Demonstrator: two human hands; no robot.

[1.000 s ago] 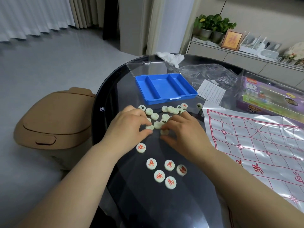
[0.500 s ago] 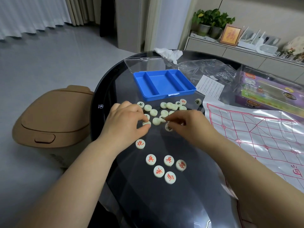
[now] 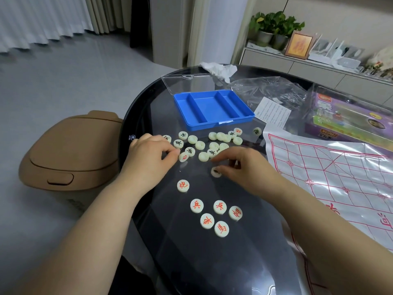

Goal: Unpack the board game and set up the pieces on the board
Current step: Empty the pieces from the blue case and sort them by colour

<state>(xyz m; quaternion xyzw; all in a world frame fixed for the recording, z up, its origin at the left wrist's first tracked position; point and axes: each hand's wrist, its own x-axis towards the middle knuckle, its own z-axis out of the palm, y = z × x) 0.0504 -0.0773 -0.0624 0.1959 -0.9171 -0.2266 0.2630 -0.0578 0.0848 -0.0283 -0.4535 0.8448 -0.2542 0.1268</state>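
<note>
Left hand: the left hand [image 3: 148,160] is curled, its thumb and forefinger pinching the edge of a tilted piece [image 3: 183,156].
Right hand: the right hand [image 3: 246,169] hangs loosely curled, thumb tip on a black-marked piece [image 3: 215,172]; whether it grasps that piece I cannot tell.
Pieces: the loose pieces [image 3: 213,143] lie scattered just beyond both hands; six red-marked pieces [image 3: 212,216] lie face up nearer the person.
Board sheet: the board sheet [image 3: 340,184] lies unfolded and creased at the right, with no pieces on it.
Beyond the pieces: a blue tray [image 3: 212,109] sits close behind them, its clear lid [image 3: 187,81] hinged back, and a crumpled tissue [image 3: 219,69] lies past that.
Far right: a plastic bag [image 3: 270,92], a leaflet [image 3: 272,112] and a purple game box [image 3: 350,122] crowd the space above the sheet.
Edge: the counter [image 3: 191,262] curves away just left of the left hand; a tan bin [image 3: 70,150] stands on the floor beside it.
Open room: bare glass shows between the two groups of pieces and from the red-marked group to the near rim.
</note>
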